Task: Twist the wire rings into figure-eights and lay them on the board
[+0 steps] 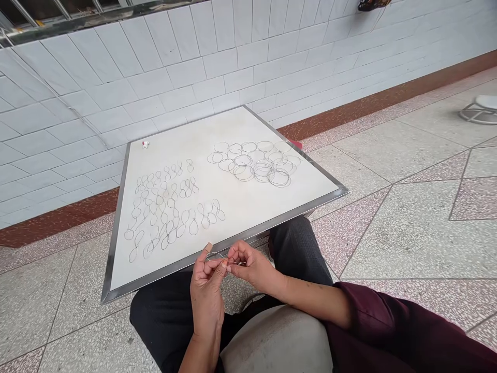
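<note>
Between my two hands, just off the table's near edge, is a thin wire loop (216, 255). My left hand (208, 282) pinches it with thumb and fingers; a tan wrap covers one fingertip. From the right, my right hand (250, 265) grips the same wire with its fingertips. On the white table (202, 150), several round wire rings (278, 177) lie overlapped at the right. Several wires twisted into figure-eights (193, 224) lie in rough rows at the left.
A small red and white object (145, 145) sits near the table's far left corner. The metal table rim (229, 242) runs above my knees. Beyond stands a tiled wall (186, 62). A white stool (481, 109) is at the far right.
</note>
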Demonstrator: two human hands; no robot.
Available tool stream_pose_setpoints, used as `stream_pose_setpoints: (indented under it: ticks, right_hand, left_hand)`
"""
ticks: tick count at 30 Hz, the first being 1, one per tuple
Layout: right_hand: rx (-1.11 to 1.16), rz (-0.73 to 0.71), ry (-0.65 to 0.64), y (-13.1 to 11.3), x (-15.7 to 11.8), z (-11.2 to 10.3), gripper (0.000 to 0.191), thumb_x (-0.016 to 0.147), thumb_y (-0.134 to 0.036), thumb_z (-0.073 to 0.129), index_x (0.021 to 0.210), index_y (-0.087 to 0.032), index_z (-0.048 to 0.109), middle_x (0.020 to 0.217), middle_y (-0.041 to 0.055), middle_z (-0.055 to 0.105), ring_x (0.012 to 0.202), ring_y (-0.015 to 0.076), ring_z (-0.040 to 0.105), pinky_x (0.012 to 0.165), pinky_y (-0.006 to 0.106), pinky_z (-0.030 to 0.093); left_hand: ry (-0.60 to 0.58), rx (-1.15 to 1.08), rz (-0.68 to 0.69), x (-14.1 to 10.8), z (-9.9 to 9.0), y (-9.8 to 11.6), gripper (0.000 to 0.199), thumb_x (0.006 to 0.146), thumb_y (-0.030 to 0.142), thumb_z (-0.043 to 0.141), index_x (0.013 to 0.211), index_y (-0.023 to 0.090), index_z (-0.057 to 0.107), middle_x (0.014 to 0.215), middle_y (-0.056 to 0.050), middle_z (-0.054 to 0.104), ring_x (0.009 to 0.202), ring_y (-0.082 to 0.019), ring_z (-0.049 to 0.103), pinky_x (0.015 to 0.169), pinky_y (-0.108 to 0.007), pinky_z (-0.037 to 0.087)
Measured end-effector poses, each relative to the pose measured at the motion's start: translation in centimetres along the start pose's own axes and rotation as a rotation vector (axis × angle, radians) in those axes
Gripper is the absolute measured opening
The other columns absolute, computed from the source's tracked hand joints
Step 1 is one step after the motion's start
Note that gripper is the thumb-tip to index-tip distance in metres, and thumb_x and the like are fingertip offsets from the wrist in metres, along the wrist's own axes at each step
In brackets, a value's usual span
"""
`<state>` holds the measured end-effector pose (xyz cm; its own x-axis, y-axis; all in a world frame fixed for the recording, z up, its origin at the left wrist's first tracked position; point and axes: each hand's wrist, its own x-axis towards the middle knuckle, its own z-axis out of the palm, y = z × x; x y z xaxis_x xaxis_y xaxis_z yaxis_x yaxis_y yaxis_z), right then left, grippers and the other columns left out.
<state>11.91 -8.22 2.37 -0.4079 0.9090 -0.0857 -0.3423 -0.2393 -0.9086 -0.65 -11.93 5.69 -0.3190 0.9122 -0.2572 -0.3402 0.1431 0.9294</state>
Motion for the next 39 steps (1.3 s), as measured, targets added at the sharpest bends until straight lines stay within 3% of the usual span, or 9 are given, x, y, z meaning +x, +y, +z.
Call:
stream_pose_setpoints:
  ticks: [6,13,20,25,39]
  right_hand:
    - [0.156,0.067,-0.049,-0.5,0.0,0.1,0.039,0.068,-0.038,0.086,0.084,-0.019,0.056,0.072,-0.0044,0.06,0.065,0.0104,0.053,0.063,0.026,0.041]
    - [0.185,0.108,-0.039,-1.1,-0.1,0.2,0.042,0.064,-0.038,0.088,0.084,-0.019,0.057,0.072,-0.0042,0.062,0.066,0.0107,0.056,0.061,0.024,0.04]
    - [0.195,0.128,-0.036,-1.1,-0.1,0.3,0.044,0.062,-0.037,0.09,0.084,-0.018,0.057,0.07,-0.0049,0.062,0.063,0.0095,0.054,0.06,0.024,0.04]
    - [0.245,0.169,-0.041,-1.4,-0.3,0.4,0.045,0.062,-0.038,0.09,0.084,-0.019,0.056,0.071,-0.0052,0.062,0.06,0.0085,0.051,0.06,0.024,0.039]
    - [0.244,0.231,-0.074,-1.1,-0.4,0.2,0.042,0.063,-0.037,0.089,0.083,-0.018,0.058,0.072,-0.0051,0.062,0.062,0.008,0.052,0.06,0.022,0.038]
  left_hand:
    - [-0.035,0.015,0.005,-0.4,0.1,0.4,0.065,0.075,0.029,0.08,0.134,0.021,0.054,0.07,0.004,0.07,0.071,-0.013,0.064,0.08,-0.029,0.048]
    - [-0.023,0.002,0.008,-0.4,0.0,0.4,0.057,0.079,0.032,0.076,0.131,0.024,0.057,0.071,0.005,0.067,0.071,-0.012,0.063,0.077,-0.028,0.048]
    - [-0.007,-0.081,-0.017,-0.2,0.0,0.7,0.058,0.072,0.027,0.081,0.127,0.023,0.061,0.073,0.005,0.065,0.069,-0.009,0.061,0.073,-0.023,0.048]
    - [-0.028,-0.115,-0.078,0.0,-0.2,0.7,0.06,0.071,0.027,0.082,0.126,0.022,0.061,0.08,0.001,0.071,0.078,-0.013,0.065,0.074,-0.025,0.048]
    - [-0.054,-0.031,-0.106,0.3,-0.4,1.3,0.066,0.064,0.025,0.086,0.125,0.021,0.06,0.077,0.003,0.066,0.066,-0.01,0.059,0.067,-0.025,0.046]
